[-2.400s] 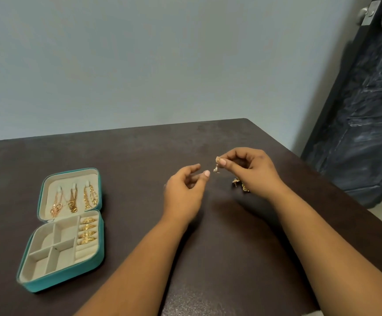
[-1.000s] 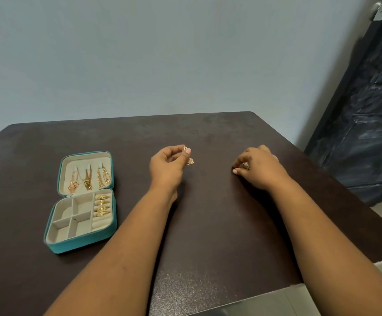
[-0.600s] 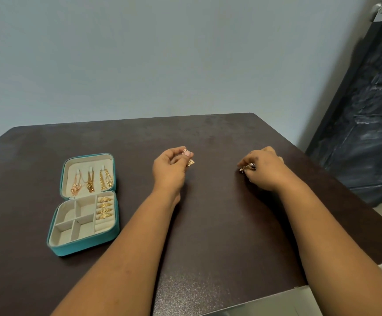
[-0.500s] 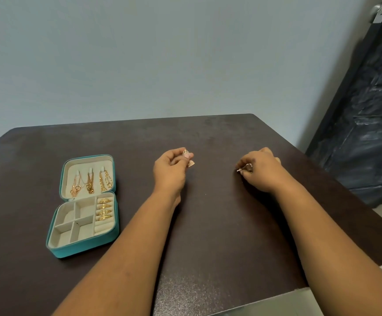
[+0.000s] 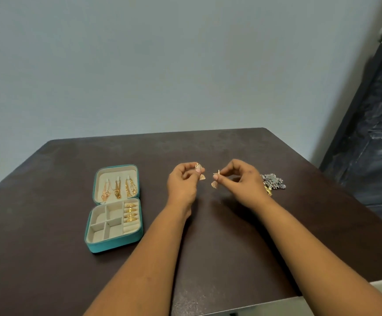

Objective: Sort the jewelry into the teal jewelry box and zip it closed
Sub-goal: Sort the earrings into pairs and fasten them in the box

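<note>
1. At centre, left hand pinches a gold earring; right hand pinches its mate, likely paired for storing.
2. At nine o'clock, teal jewelry box lies open on the tabletop; loose jewelry at three o'clock.

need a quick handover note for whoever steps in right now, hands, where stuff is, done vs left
Left hand: pinching a gold filigree drop earring above the table.
Right hand: pinching a matching gold earring by its post.
Teal zip jewelry box: open flat on the dark brown table, left of the hands.
Done: three gold chains hang in the lid, four gold rings sit in the ring roll.
Left: stow both earrings in the empty compartments, then the silver-grey jewelry pile beside the right hand, then zip the box shut.
</note>
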